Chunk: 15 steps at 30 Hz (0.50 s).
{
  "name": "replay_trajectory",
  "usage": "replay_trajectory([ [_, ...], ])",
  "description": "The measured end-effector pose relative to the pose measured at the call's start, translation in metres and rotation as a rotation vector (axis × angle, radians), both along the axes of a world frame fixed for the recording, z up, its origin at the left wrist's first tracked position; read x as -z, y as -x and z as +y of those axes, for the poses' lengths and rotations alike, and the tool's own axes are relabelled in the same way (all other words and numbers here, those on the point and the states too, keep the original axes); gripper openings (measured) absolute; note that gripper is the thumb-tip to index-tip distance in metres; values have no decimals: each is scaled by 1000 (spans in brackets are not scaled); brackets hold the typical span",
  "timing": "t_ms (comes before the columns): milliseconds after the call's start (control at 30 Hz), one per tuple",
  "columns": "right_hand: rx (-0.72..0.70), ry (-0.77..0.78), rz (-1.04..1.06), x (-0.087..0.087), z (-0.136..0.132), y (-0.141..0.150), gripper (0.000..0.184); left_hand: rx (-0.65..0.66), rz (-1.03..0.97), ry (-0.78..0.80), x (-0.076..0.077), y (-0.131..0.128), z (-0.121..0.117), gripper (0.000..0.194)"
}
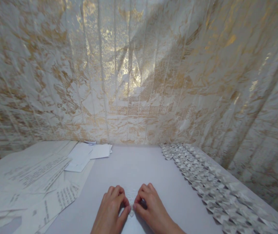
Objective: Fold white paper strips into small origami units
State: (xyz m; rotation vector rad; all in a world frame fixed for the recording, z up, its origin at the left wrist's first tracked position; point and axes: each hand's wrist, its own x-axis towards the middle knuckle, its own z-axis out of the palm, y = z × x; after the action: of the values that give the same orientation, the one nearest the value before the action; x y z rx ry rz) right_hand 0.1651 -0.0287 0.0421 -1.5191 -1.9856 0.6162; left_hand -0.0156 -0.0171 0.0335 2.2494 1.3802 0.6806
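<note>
Low in the middle of the view, my left hand (112, 208) and my right hand (148, 206) rest close together on a white table (134, 165). Both have their fingers curled and pinch a small folded piece of white paper (131, 198) between them. The paper piece shows only as a small white shape between the fingertips; most of it is hidden by the fingers.
A long row of several small folded paper pieces (209, 182) runs along the table's right side. Printed sheets (31, 185) and small blank paper slips (87, 154) lie on the left. A white and gold patterned curtain (139, 71) hangs behind the table.
</note>
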Motion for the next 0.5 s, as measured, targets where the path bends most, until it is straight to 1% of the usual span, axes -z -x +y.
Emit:
replay_trajectory([
  [167,-2,-34,-51,0,-1,2,18,-18,-22,3,4,-1,0,7],
  [333,-49,-6,-46,-4,-5,1,28,-42,-28,52,3,-2,1,26],
  [433,-59,-1,-45,1,-3,0,33,-15,-10,53,-1,-2,-1,35],
  [500,-56,-24,-38,7,-2,-1,34,15,10,34,-3,-2,-1,37],
])
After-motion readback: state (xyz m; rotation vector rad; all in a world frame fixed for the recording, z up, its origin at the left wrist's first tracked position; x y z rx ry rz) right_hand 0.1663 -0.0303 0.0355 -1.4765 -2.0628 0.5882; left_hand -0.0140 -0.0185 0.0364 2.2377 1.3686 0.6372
